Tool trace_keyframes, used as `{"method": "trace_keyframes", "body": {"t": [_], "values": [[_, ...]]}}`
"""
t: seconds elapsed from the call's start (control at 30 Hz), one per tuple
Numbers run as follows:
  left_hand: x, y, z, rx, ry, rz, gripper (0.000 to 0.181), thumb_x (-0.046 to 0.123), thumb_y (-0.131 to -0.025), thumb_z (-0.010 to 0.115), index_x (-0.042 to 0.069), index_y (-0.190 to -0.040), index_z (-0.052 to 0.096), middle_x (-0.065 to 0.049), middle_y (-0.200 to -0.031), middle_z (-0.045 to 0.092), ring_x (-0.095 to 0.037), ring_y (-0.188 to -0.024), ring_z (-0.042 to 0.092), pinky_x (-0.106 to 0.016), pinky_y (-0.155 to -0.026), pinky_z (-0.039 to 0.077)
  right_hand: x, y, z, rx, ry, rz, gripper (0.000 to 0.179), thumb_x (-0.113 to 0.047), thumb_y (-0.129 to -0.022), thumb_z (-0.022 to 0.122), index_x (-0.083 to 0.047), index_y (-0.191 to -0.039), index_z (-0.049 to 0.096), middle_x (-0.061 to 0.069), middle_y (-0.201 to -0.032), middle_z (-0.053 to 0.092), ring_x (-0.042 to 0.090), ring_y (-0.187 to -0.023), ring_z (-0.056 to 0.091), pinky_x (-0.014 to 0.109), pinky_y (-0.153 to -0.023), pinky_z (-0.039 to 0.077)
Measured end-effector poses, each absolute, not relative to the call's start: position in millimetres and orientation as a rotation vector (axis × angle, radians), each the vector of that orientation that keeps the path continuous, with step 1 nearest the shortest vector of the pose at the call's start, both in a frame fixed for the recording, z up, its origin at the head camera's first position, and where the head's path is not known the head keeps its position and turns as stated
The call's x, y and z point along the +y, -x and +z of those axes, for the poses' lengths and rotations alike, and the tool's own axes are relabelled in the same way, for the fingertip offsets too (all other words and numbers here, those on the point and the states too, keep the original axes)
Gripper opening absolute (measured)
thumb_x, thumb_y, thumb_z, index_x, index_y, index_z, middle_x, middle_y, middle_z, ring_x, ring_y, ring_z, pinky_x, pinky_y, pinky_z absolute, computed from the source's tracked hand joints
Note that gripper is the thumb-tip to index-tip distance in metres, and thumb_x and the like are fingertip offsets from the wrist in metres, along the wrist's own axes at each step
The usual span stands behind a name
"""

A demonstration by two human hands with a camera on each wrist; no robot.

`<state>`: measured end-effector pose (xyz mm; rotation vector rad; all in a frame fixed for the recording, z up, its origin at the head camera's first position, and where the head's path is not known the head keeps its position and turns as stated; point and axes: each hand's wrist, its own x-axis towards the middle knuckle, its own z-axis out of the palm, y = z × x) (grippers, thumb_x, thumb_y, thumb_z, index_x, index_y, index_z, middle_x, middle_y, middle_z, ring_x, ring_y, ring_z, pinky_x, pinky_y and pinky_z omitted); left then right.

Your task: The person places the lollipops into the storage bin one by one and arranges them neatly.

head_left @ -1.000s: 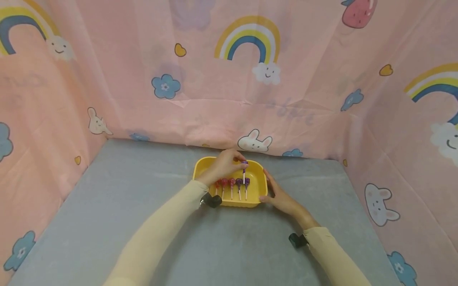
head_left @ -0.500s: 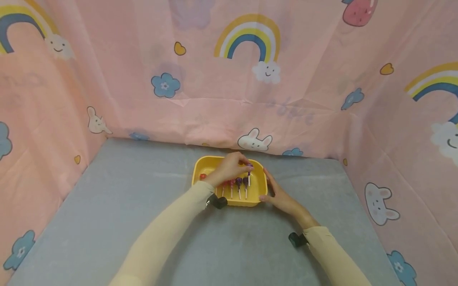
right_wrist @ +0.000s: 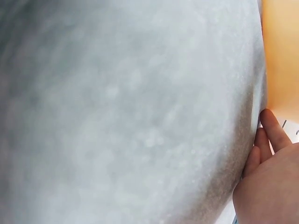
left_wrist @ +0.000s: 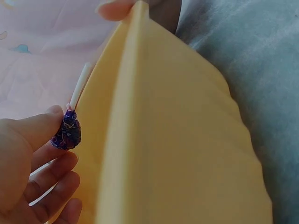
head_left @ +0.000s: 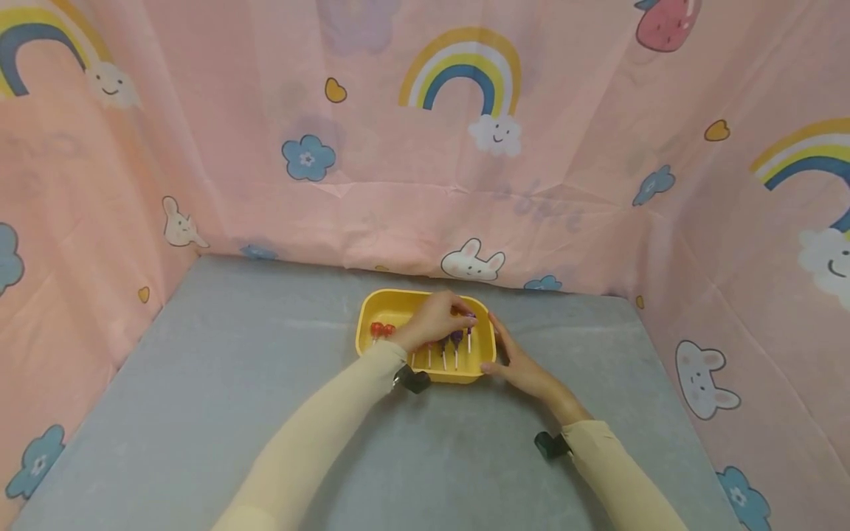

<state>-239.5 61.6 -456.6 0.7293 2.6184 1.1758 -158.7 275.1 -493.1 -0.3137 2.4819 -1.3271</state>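
Note:
A yellow plastic tray [head_left: 451, 377] holds a row of lollipops, with red ones [head_left: 382, 330] at the left and purple ones [head_left: 457, 339] toward the right. My left hand [head_left: 430, 321] reaches over it and pinches a purple-wrapped lollipop [left_wrist: 68, 132] by its candy head between thumb and forefinger. In the head view that lollipop's white stick points down toward the tray's right part. My right hand [head_left: 524, 370] holds the tray's right end, thumb over the rim and fingers along the outer wall. The left forearm and hand hide the middle lollipops partly.
The tray stands on a grey cloth-covered table [head_left: 425, 457] near its back edge. A pink printed curtain [head_left: 372, 214] hangs behind and along both sides. Each wrist carries a small black camera.
My left hand has moved right and slightly nearer with the purple lollipop, lowering it toward the tray's right side. The red lollipops at the left have come into sight. My right hand stays put.

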Motion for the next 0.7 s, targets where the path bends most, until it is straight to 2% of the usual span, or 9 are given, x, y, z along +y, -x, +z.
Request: {"method": "trace_keyframes", "body": {"t": [0.27, 0.53, 0.7], "values": [[68.1, 239.7, -459.6, 2.629, -0.761, 1.141, 0.024, 0.037, -0.092, 0.07, 0.016, -0.102, 0.077, 0.003, -0.097, 0.073, -0.01, -0.086, 0.06, -0.026, -0.086, 0.053, 275.6, 158.9, -493.7, 2.481, 0.303, -1.313, 0.097, -0.039, -0.093, 0.068, -0.042, -0.157, -0.005, 0.019, -0.164, 0.021, 0.042, -0.151, 0.018, 0.074, -0.117, 0.012], [72.1, 240.3, -467.3, 2.627, -0.754, 1.141, 0.022, 0.036, -0.092, 0.07, 0.017, -0.1, 0.077, 0.006, -0.094, 0.072, -0.009, -0.084, 0.058, -0.025, -0.086, 0.051, 276.7, 160.5, -496.1, 2.468, 0.288, -1.327, 0.096, -0.038, -0.093, 0.068, -0.043, -0.157, -0.004, 0.017, -0.165, 0.017, 0.041, -0.153, 0.014, 0.074, -0.117, 0.007], [73.4, 239.9, -470.7, 2.593, -0.74, 1.172, 0.021, 0.035, -0.092, 0.07, 0.017, -0.1, 0.076, 0.005, -0.092, 0.072, -0.01, -0.08, 0.06, -0.023, -0.079, 0.053, 277.3, 160.5, -496.6, 2.48, 0.298, -1.319, 0.097, -0.038, -0.092, 0.069, -0.044, -0.157, -0.003, 0.017, -0.165, 0.019, 0.042, -0.152, 0.015, 0.074, -0.117, 0.008]]}}
